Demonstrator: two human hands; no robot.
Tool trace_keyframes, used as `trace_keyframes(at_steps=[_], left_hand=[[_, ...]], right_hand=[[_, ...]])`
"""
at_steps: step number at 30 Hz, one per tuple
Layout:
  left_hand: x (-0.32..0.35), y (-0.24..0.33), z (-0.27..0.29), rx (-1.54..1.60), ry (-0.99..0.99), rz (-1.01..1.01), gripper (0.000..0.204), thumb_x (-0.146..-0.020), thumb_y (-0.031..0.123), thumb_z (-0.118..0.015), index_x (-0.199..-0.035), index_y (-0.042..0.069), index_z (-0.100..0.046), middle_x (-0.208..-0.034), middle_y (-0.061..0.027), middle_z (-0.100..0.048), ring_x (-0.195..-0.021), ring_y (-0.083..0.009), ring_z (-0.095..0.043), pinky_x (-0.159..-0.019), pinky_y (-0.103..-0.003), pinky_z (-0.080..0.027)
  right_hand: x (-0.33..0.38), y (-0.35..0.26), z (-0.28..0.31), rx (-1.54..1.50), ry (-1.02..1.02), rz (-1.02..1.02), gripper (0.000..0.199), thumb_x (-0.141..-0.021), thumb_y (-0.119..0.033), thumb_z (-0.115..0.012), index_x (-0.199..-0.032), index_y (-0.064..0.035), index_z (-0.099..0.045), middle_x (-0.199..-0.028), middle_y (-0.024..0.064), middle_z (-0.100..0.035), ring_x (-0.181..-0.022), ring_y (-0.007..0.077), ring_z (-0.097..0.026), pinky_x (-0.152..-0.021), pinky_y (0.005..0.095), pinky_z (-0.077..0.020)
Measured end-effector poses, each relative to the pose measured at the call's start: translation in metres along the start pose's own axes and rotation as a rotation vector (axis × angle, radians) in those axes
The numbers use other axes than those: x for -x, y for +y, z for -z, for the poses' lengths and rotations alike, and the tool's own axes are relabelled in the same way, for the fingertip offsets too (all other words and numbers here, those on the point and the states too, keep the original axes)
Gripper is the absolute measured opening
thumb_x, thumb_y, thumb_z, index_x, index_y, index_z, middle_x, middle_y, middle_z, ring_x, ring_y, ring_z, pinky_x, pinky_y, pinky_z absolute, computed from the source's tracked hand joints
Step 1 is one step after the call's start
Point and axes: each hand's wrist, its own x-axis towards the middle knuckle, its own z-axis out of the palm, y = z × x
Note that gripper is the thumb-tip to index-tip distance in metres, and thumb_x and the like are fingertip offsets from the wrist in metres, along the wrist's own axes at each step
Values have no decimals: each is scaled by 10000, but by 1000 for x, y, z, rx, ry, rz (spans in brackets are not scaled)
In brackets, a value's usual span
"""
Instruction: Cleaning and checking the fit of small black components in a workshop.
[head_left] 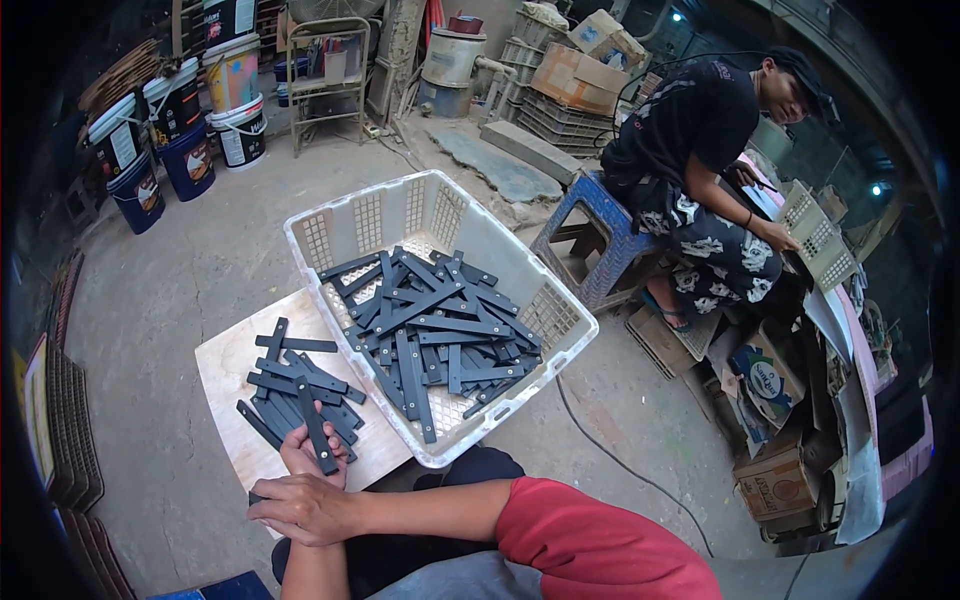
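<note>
My left hand [318, 452] has its fingers wrapped round a flat black bar [314, 425], which has a round pale fitting near its lower end. Crossing over my left wrist, my right hand [305, 508] is closed, and a small dark thing [258, 498] pokes out past its fingers; its kind is hidden. Just beyond my left hand, several similar black bars [284, 380] lie in a loose heap on a pale wooden board [225, 352]. To the right of the board stands a white plastic crate [510, 412] with a jumbled pile of black bars [440, 325] in it.
At the right, another person [690, 130] sits on a blue stool [592, 235], one hand at a pale plastic basket [815, 240]. Stacked buckets [235, 80] and a metal chair [328, 75] stand at the back left. A cable [625, 465] runs over the floor right of the crate, near cardboard boxes [775, 485].
</note>
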Motion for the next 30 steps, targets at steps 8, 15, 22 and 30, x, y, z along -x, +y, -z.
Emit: trace_keyframes(at_steps=[8, 15, 22, 30], left_hand=[[12, 3, 14, -9, -36, -47, 345, -840, 304, -443, -1139, 152, -523, -677, -19, -519, -518, -134, -483, -460, -256, -395], [0, 20, 31, -87, -254, -268, 445, -832, 258, -417, -1235, 77, -468, -766, -65, -529, -633, -163, -512, -586, -282, -443], [44, 28, -11, -172, -189, -397, 554, -816, 224, -371, -1325, 4, -382, -749, -58, -494, -617, -114, -447, -570, -210, -404], [49, 26, -17, -362, -233, -431, 514, -819, 239, -375, -1257, -21, -441, -744, -49, -501, -582, -119, -460, -542, -212, -397]], right_hand=[[2, -10, -3, -50, -15, 17, 293, -799, 2, -554, -1092, 9, -565, -938, 146, -557, -802, 304, -601, -721, 361, -469], [-2, -24, 38, -62, 108, -100, 230, -784, 43, -615, -1012, 14, -609, -950, 146, -618, -881, 241, -616, -819, 329, -480], [-18, -11, 90, 218, 289, -241, 143, -749, 54, -592, -885, 14, -611, -867, 126, -592, -786, 216, -587, -712, 290, -467], [-8, -6, 108, 154, 407, -336, 101, -828, -22, -585, -916, 23, -608, -885, 110, -599, -806, 175, -582, -748, 263, -453]])
